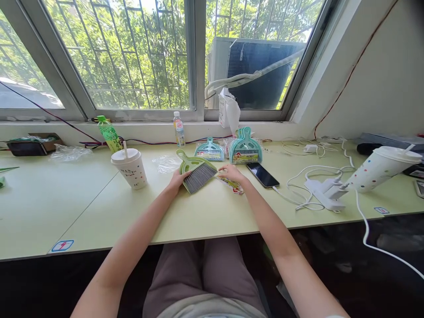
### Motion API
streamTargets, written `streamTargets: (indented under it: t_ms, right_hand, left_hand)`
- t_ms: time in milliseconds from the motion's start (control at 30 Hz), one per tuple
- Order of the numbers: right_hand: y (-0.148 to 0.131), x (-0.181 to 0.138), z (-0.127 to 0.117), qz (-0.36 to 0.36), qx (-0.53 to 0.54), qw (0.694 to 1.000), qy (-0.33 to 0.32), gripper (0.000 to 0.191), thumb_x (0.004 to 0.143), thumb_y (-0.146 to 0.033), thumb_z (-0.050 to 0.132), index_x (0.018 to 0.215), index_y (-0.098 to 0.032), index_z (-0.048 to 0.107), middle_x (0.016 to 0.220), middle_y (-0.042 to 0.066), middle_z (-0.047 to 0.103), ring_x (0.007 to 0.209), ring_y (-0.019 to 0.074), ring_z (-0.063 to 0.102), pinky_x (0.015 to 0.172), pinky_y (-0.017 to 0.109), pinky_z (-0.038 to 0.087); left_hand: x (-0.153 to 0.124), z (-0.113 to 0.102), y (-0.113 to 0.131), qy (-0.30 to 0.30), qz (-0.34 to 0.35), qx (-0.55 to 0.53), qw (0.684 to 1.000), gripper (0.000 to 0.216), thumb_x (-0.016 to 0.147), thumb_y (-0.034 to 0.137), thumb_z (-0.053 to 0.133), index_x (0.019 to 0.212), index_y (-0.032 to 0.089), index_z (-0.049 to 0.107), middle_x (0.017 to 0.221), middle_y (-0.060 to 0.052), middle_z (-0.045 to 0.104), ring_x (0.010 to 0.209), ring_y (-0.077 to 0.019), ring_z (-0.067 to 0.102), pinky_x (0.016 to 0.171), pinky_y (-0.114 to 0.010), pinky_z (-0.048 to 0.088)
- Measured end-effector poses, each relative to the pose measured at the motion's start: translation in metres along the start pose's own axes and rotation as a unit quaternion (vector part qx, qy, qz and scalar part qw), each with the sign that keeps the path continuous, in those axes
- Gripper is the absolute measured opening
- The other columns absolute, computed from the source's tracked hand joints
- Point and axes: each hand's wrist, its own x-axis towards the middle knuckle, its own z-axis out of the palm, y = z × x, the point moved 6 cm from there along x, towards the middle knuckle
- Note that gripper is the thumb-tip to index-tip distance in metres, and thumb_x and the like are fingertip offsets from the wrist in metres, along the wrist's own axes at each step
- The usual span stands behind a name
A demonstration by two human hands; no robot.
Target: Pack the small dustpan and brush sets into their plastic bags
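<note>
- Your left hand (177, 180) lies flat with its fingers against the near left edge of the green hand broom (196, 171), pressing on it rather than closing around it.
- Your right hand (232, 173) is on the other side of the broom, fingers loosely spread on a printed wrapper (232, 184) lying on the counter (205, 212); it clasps nothing.
- The broom sits between both hands, grey bristles fanned toward you, handle pointing away and to the left, so its long axis runs diagonally. Your left hand is the nearer one.
- Left of the broom, a lidded paper cup (130, 168) with a straw stands close to your left forearm.
- Right of the broom, a dark phone (262, 174) lies on its cable.
- Beyond the broom, two teal dustpan sets (244, 149) and a small bottle (179, 129) stand by the window.
</note>
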Motion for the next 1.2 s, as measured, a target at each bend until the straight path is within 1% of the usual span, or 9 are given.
streamTargets:
  t_ms: [100,333,533,700,800,933,1000,1067,1200]
  right_hand:
    - [-0.003,0.001,0.003,-0.036,0.007,0.999,-0.019,0.028,0.075,-0.032,0.076,0.101,-0.025,0.071,0.110,0.007,0.062,0.116,0.0246,0.051,0.101,0.035,0.037]
    - [0.002,0.003,0.006,-0.006,-0.004,1.000,-0.001,0.019,0.079,-0.035,0.071,0.088,-0.019,0.068,0.106,0.008,0.060,0.109,0.0224,0.053,0.091,0.031,0.042]
    - [0.002,0.005,0.007,0.008,0.027,1.000,-0.001,0.023,0.080,-0.027,0.070,0.100,-0.017,0.066,0.096,0.006,0.064,0.093,0.0180,0.058,0.079,0.027,0.044]
    - [0.007,0.002,0.005,0.045,0.050,0.997,-0.026,0.011,0.078,-0.027,0.071,0.079,-0.017,0.068,0.089,0.006,0.068,0.084,0.0172,0.060,0.072,0.026,0.043]
    - [0.005,-0.003,0.002,0.031,0.143,0.986,-0.084,0.013,0.074,-0.028,0.073,0.073,-0.016,0.067,0.083,0.004,0.069,0.078,0.0160,0.060,0.069,0.025,0.043]
    - [-0.018,-0.016,0.004,-0.040,0.323,0.921,-0.216,0.032,0.069,-0.045,0.074,0.081,-0.017,0.066,0.081,0.002,0.068,0.072,0.0137,0.059,0.061,0.022,0.041]
    - [-0.030,-0.015,0.005,-0.046,0.360,0.915,-0.178,0.038,0.070,-0.051,0.072,0.084,-0.017,0.064,0.082,0.002,0.067,0.071,0.0133,0.058,0.058,0.021,0.039]
    - [-0.036,-0.011,0.006,-0.026,0.367,0.927,-0.073,0.039,0.072,-0.053,0.068,0.085,-0.017,0.062,0.084,0.003,0.067,0.073,0.0147,0.060,0.059,0.022,0.041]
    - [-0.043,-0.009,0.014,0.019,0.257,0.963,0.084,0.028,0.081,-0.048,0.063,0.085,-0.020,0.061,0.090,0.003,0.069,0.082,0.0177,0.063,0.069,0.026,0.044]
  left_hand:
    - [0.000,0.000,0.000,0.002,-0.002,0.000,1.000,0.054,0.052,0.037,0.085,0.100,0.018,0.067,0.105,-0.009,0.071,0.103,-0.0301,0.065,0.092,-0.042,0.050]
    - [-0.004,0.004,0.002,-0.001,-0.016,0.005,1.000,0.052,0.052,0.037,0.084,0.098,0.019,0.067,0.103,-0.009,0.071,0.103,-0.0300,0.064,0.093,-0.042,0.050]
    - [-0.002,0.002,0.000,0.002,-0.015,0.013,1.000,0.050,0.054,0.036,0.083,0.099,0.020,0.066,0.106,-0.009,0.070,0.102,-0.0295,0.065,0.091,-0.043,0.051]
    - [0.000,0.001,-0.002,0.007,-0.010,0.022,1.000,0.046,0.057,0.036,0.082,0.098,0.020,0.067,0.106,-0.009,0.070,0.103,-0.0301,0.064,0.092,-0.043,0.051]
    - [0.000,0.000,-0.003,0.017,-0.022,0.013,1.000,0.048,0.057,0.036,0.082,0.099,0.020,0.066,0.106,-0.009,0.070,0.103,-0.0300,0.064,0.093,-0.043,0.051]
    - [-0.006,0.006,0.002,-0.010,-0.018,0.006,1.000,0.055,0.058,0.040,0.082,0.105,0.018,0.064,0.109,-0.011,0.070,0.102,-0.0295,0.065,0.090,-0.042,0.052]
    - [-0.011,0.015,0.006,-0.051,-0.012,0.005,0.999,0.058,0.060,0.043,0.082,0.109,0.018,0.063,0.111,-0.011,0.069,0.101,-0.0290,0.065,0.087,-0.040,0.053]
    - [-0.016,0.022,0.009,-0.081,-0.016,0.004,0.997,0.061,0.062,0.046,0.080,0.113,0.019,0.061,0.110,-0.011,0.069,0.098,-0.0288,0.066,0.083,-0.039,0.054]
    - [-0.022,0.029,0.011,-0.102,-0.030,0.011,0.994,0.061,0.063,0.048,0.079,0.113,0.019,0.059,0.105,-0.010,0.070,0.094,-0.0291,0.067,0.079,-0.039,0.056]
